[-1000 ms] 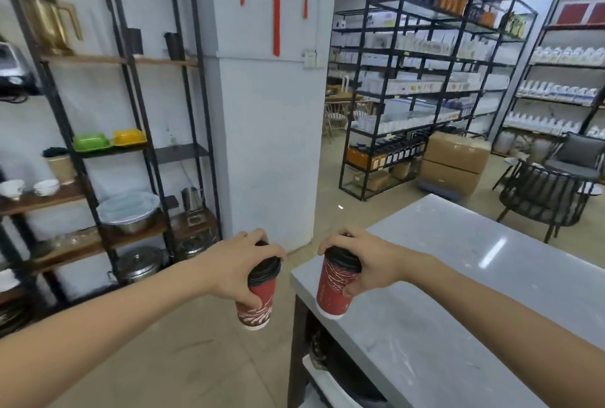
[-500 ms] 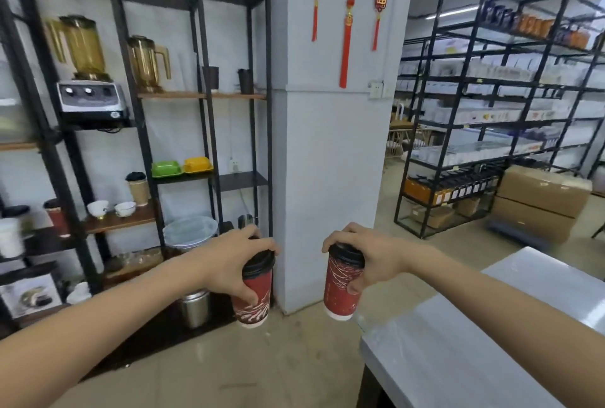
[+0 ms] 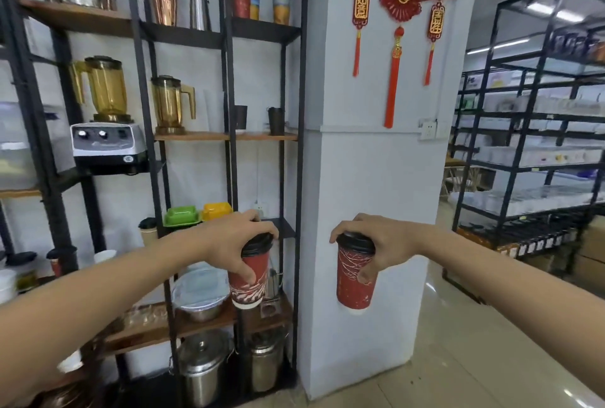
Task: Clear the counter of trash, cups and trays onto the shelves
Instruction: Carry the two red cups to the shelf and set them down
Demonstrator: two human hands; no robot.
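My left hand (image 3: 232, 244) grips a red paper cup (image 3: 250, 283) with a black lid from above, fingers wrapped over the lid and side. My right hand (image 3: 383, 245) holds a second red paper cup (image 3: 352, 283) with a black lid the same way. Both cups hang upright in the air at chest height. The left cup is in front of the black metal shelf unit (image 3: 229, 136) with wooden boards. The right cup is in front of the white pillar (image 3: 376, 178). The counter is out of view.
The shelves hold blenders (image 3: 108, 113), a pitcher (image 3: 170, 106), green (image 3: 181, 216) and yellow (image 3: 216, 209) containers, a covered steel bowl (image 3: 201, 296), steel pots (image 3: 203, 371), cups (image 3: 258, 1) up top. Red tassel ornaments (image 3: 397, 47) hang on the pillar. More racks (image 3: 523, 158) stand at right.
My view has swung left and up, away from the counter, which has left the frame. Both hands still carry the cups, now nearer the shelf unit and pillar.
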